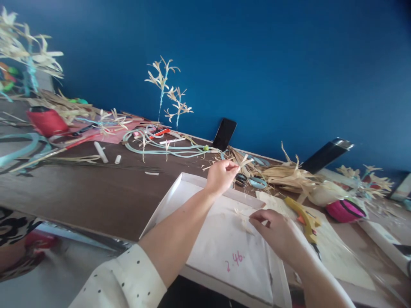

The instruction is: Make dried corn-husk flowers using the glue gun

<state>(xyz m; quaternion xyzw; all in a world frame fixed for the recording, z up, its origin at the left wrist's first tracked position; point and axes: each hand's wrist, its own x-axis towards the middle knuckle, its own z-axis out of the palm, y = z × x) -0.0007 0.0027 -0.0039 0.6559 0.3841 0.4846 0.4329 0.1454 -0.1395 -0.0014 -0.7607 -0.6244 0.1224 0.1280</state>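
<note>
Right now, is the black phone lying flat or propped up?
Propped up: the flat black phone leans tilted against the blue wall.

Looks like you're at a home craft bench. The long brown tabletop [105,192] is buried in dried husk strips [289,173], with teal cord [154,149] and scissors [257,182] mid-frame. There's a yellow glue gun [305,218] lower right, a red spool [46,121] at left, and finished husk flowers [167,85] standing against the blue wall [257,64].
</note>
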